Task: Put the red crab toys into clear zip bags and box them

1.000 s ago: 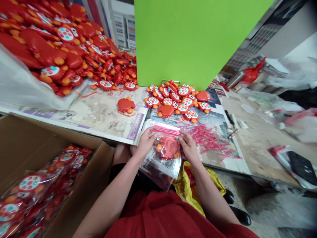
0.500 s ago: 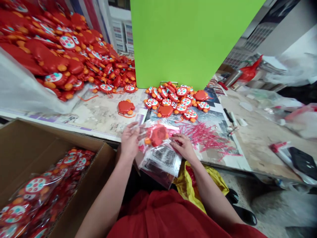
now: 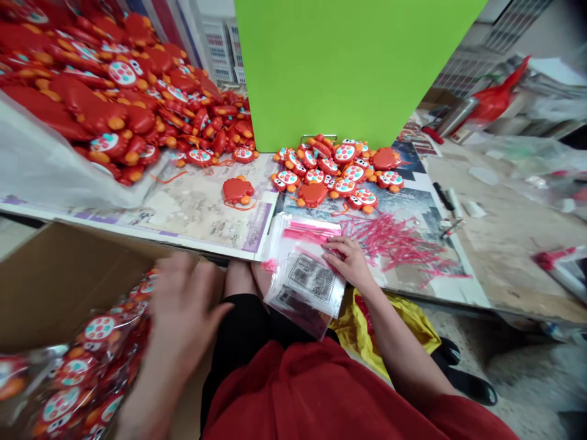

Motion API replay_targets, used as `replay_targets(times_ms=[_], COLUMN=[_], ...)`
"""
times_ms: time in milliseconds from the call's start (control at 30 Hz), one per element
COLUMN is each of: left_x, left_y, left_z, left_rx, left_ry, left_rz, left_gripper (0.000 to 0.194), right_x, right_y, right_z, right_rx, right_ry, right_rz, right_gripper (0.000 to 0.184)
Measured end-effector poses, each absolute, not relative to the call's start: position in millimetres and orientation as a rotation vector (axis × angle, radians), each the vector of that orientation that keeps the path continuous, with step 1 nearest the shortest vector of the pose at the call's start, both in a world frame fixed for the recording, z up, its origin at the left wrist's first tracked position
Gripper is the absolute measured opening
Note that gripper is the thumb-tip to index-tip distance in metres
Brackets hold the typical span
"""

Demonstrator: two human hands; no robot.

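Observation:
My right hand (image 3: 349,264) rests with lightly bent fingers on a stack of clear zip bags (image 3: 308,287) with pink strips, lying at the table's near edge. My left hand (image 3: 183,308) is over the rim of a cardboard box (image 3: 68,275) at the lower left and is smeared by motion; I see nothing in it. The box holds several bagged red toys (image 3: 77,373). A cluster of loose red and orange crab-like toys (image 3: 339,174) lies beyond the bags. One toy (image 3: 237,190) lies alone, face down.
A big heap of the same toys (image 3: 114,91) fills the far left on clear plastic. A green panel (image 3: 339,67) stands at the back. Pink strips (image 3: 394,241) are scattered right of the bags. A yellow bag (image 3: 403,324) hangs below the table edge.
My left hand carried the bagged toy from the table edge down to the box on the left. My right hand stayed on the stack of bags.

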State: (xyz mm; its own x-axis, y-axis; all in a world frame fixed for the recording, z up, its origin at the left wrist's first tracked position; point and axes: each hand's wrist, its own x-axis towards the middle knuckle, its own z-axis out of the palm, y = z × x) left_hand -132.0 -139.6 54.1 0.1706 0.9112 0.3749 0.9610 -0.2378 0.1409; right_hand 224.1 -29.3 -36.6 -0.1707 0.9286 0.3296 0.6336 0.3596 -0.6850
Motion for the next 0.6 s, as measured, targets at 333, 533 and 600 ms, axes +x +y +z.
replay_targets(times_ms=[333,533,600], left_x=[4,14,15], left_y=[-108,-98,-91], left_z=[-20,-11,-7], left_rx=[-2.8,-2.706,-2.683], left_ry=[-1.021,-1.341,-1.441], left_rz=[-0.303,-0.214,-0.183], left_gripper=[0.055,0.048,0.047], right_x=[221,212,207], right_y=[-24,10,28], right_z=[-25,-9,-9], right_rx=[-1.29,-1.368,-1.396], right_ry=[-1.977,-2.127,-2.177], right_rz=[0.54,0.313,0.251], right_gripper=[0.021,0.023,0.026])
